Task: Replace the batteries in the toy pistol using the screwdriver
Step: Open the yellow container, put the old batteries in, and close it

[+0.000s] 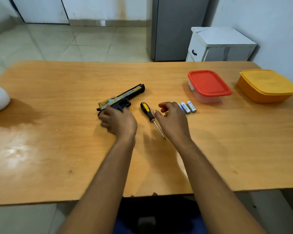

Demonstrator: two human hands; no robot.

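The left hand [118,121] gripped the toy pistol [123,98]; the right hand [172,118] hung loosely curled, holding nothing, between the screwdriver [148,112] and batteries [189,107].

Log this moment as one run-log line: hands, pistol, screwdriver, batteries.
left hand grips toy pistol | right hand empty beside screwdriver | batteries on table
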